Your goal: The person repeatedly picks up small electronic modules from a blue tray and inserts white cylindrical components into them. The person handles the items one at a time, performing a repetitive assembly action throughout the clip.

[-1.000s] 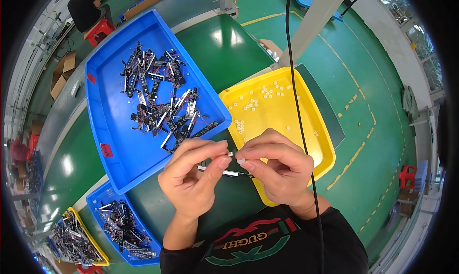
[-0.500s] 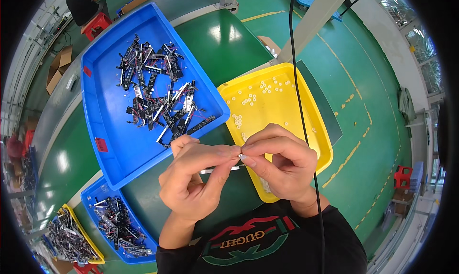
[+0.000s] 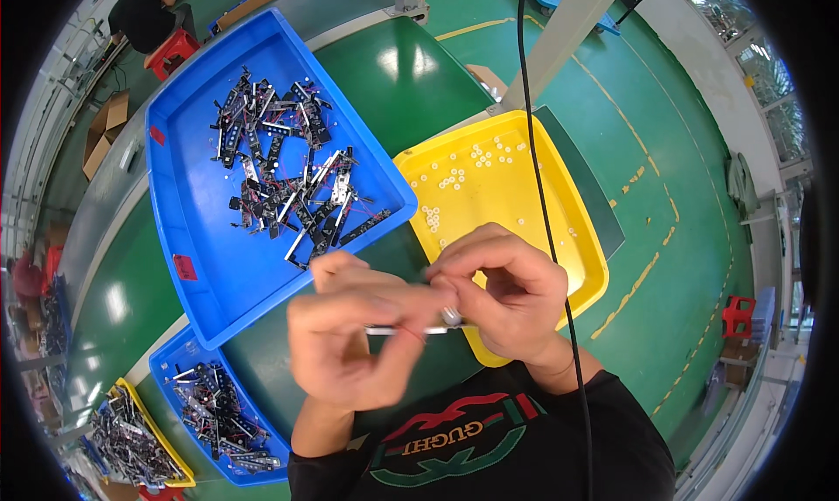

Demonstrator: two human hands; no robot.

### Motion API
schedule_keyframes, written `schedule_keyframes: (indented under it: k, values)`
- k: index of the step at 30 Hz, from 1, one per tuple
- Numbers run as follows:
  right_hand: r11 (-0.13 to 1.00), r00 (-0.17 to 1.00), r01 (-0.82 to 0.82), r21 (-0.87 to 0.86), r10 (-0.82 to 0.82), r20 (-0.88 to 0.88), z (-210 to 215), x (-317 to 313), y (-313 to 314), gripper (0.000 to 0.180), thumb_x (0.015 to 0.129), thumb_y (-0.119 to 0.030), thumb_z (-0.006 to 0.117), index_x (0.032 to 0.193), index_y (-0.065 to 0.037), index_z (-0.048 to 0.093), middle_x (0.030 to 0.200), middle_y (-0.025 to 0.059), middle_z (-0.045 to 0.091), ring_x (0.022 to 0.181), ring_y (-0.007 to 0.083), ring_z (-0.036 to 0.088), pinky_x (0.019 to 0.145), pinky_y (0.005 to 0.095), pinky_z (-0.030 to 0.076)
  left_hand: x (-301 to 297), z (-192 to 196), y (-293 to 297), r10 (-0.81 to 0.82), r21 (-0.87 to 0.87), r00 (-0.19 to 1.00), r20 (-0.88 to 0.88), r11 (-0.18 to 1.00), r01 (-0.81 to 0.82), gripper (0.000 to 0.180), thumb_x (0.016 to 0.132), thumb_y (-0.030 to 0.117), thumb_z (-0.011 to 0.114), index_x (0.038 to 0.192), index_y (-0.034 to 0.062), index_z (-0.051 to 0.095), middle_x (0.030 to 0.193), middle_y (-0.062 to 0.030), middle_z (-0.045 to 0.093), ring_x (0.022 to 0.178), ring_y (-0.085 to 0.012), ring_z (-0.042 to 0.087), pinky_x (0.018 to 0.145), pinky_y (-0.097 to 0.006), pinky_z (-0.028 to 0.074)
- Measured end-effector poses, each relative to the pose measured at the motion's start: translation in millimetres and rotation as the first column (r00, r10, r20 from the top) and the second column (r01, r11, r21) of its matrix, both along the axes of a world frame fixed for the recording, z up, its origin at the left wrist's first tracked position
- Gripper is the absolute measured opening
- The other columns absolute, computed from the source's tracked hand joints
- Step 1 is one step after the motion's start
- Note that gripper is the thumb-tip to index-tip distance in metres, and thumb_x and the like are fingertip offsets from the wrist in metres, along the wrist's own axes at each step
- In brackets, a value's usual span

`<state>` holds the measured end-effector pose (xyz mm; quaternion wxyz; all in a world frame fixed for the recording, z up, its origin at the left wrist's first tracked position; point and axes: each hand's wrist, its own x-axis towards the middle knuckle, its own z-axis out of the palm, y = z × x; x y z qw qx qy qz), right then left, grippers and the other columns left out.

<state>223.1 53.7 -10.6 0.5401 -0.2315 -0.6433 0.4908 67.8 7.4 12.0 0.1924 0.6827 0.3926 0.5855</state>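
My left hand [image 3: 354,330] is bent with its fingers closed, smeared by motion. A thin silvery strip [image 3: 435,330] passes behind its index finger and thumb, and both ends show past them. My right hand [image 3: 511,291] pinches thumb against index finger, close against the left fingertips; what is between them is hidden. Beside the right thumb shows a small shiny metal piece [image 3: 451,316], near the strip's right end. Below and beyond the hands, a yellow tray [image 3: 568,239] holds small white rings [image 3: 452,179] in loose groups.
A large blue tray [image 3: 197,204] at the left holds tangled black-and-silver parts with thin wires [image 3: 301,186]. A smaller blue tray [image 3: 166,361] and a yellow-rimmed tray [image 3: 162,431] hold similar parts. A black cable [image 3: 546,204] hangs before the yellow tray. Someone sits at far left [image 3: 144,16].
My fingertips have shifted from a fine pinch together into an overlapping, blurred hold. The strip sits slightly lower and shows farther right. The small metal piece has moved down by the right thumb.
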Motion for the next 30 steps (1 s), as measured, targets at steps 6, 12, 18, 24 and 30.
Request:
schedule_keyframes:
  k: [6, 12, 18, 24, 30]
  values:
    - [0.982, 0.986, -0.085, -0.17, 0.058, -0.157, 3.2, 5.7, -3.4, 0.018, 0.083, 0.011, 0.063, 0.1, 0.006, 0.06, 0.092, 0.0118, 0.063, 0.074, 0.0122, 0.06, 0.066, 0.0237, 0.049, 8.8, -6.5, 0.7, -0.022, -0.016, 0.998, 0.064, 1.0, 0.023, 0.039, 0.079, -0.009, 0.063, 0.104, 0.0059, 0.037, 0.081, -0.0157, 0.07, 0.067, -0.0169, 0.059, 0.071, -0.031, 0.038]
    - [0.996, 0.997, -0.072, 0.049, 0.071, 0.024, 8.2, 15.5, -0.5, 0.021, 0.079, 0.01, 0.066, 0.099, 0.005, 0.062, 0.09, 0.0117, 0.064, 0.07, 0.0106, 0.059, 0.062, 0.0216, 0.046, 13.9, -8.8, -1.0, 0.108, -0.129, 0.932, 0.345, 0.989, -0.067, 0.041, 0.082, -0.007, 0.064, 0.108, 0.0046, 0.035, 0.082, -0.0163, 0.069, 0.069, -0.0174, 0.059, 0.069, -0.028, 0.042]
    - [0.985, 0.998, 0.032, 0.167, -0.039, 0.04, 8.7, 10.5, -4.5, 0.025, 0.074, 0.009, 0.072, 0.097, 0.003, 0.063, 0.089, 0.0107, 0.066, 0.063, 0.0093, 0.057, 0.054, 0.0205, 0.044, 13.9, -11.3, -1.9, 0.077, 0.034, 0.981, 0.179, 0.996, -0.085, 0.043, 0.081, -0.007, 0.064, 0.111, 0.0073, 0.036, 0.083, -0.0166, 0.069, 0.069, -0.0184, 0.06, 0.069, -0.031, 0.04]
    - [0.988, 0.999, 0.049, 0.147, -0.046, -0.023, 6.0, 8.9, -5.8, 0.023, 0.076, 0.008, 0.072, 0.096, 0.003, 0.063, 0.088, 0.0116, 0.066, 0.064, 0.0101, 0.059, 0.055, 0.0205, 0.046, 14.0, -11.5, -2.2, 0.07, 0.1, 0.991, 0.112, 0.992, -0.082, 0.044, 0.079, -0.007, 0.066, 0.108, 0.0089, 0.036, 0.082, -0.0166, 0.069, 0.065, -0.0181, 0.06, 0.066, -0.031, 0.037]
    - [0.994, 0.994, -0.11, 0.008, 0.11, 0.026, 5.9, 14.8, -5.8, 0.029, 0.073, 0.001, 0.078, 0.098, 0.0, 0.065, 0.087, 0.0074, 0.066, 0.063, 0.0092, 0.058, 0.055, 0.02, 0.046, 3.0, -11.4, 1.9, -0.223, 0.0, 0.929, 0.295, 0.972, 0.233, 0.055, 0.068, -0.004, 0.081, 0.102, 0.01, 0.04, 0.084, -0.0152, 0.071, 0.066, -0.0151, 0.063, 0.065, -0.029, 0.036]
